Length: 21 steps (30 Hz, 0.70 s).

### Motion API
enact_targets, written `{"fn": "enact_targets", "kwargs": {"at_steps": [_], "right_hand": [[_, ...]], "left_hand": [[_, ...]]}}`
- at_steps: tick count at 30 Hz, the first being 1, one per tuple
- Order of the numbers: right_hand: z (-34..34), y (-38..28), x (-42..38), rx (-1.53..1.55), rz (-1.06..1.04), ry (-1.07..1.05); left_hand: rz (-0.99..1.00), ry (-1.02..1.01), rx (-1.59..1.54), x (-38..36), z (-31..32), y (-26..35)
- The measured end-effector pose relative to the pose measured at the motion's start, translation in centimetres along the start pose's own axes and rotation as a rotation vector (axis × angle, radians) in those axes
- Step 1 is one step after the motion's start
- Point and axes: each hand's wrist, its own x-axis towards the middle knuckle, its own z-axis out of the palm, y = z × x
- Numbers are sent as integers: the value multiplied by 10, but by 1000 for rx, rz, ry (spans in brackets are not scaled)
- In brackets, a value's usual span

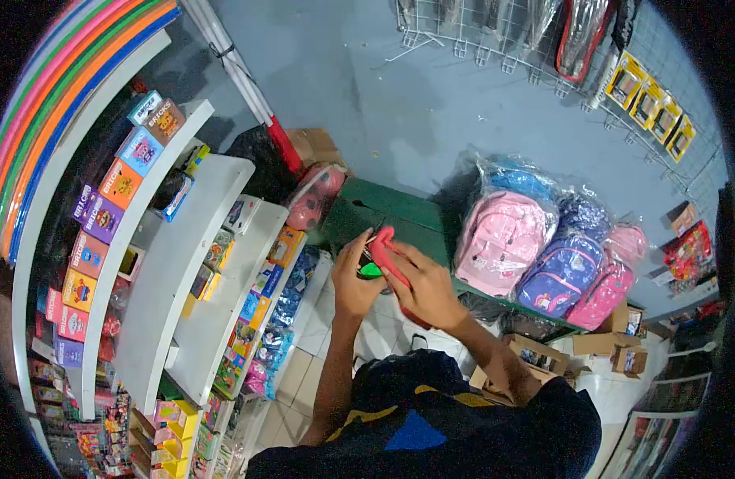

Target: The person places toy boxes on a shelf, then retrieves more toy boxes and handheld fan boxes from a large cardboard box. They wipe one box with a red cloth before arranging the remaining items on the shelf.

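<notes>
Both of my hands meet in front of my chest around a small red, black and bright green object (390,259), whose kind I cannot tell. Its red part is long and bent over at the top. My left hand (355,279) is closed on the dark side, near the green patch. From the other side, my right hand (423,289) grips the red part, fingers wrapped over it. The palms and part of the object are hidden behind the fingers. Just beyond the hands is a dark green table (387,199).
Plastic-wrapped backpacks, including a pink backpack (507,239) and a blue backpack (563,267), stand on the right. White shelves (188,255) with boxed toys curve along the left. Open cardboard boxes (535,351) lie on the floor at right. A wire rack (535,68) hangs on the wall.
</notes>
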Motion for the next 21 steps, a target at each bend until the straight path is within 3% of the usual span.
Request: {"fn": "enact_targets", "kwargs": {"at_steps": [1, 4, 5, 7, 10, 12, 13, 21], "right_hand": [[-4, 0, -5, -14, -24, -84], [-18, 39, -16, 390, 316, -159], [-18, 41, -11, 496, 385, 1], [-18, 46, -8, 696, 524, 322], [22, 49, -10, 230, 59, 296], [48, 27, -10, 277, 68, 219], [58, 33, -11, 348, 97, 265], [50, 24, -14, 329, 184, 223]], "left_hand": [[65, 18, 14, -5, -1, -7], [-170, 148, -417, -29, 14, -43], [-219, 139, -601, -23, 12, -24], [-334, 171, -675, -24, 15, -22], [-495, 268, -681, -27, 30, -3], [-543, 289, -634, -23, 41, 8], [-450, 220, -524, -22, 42, -4], [-721, 412, -975, -24, 54, -22]]}}
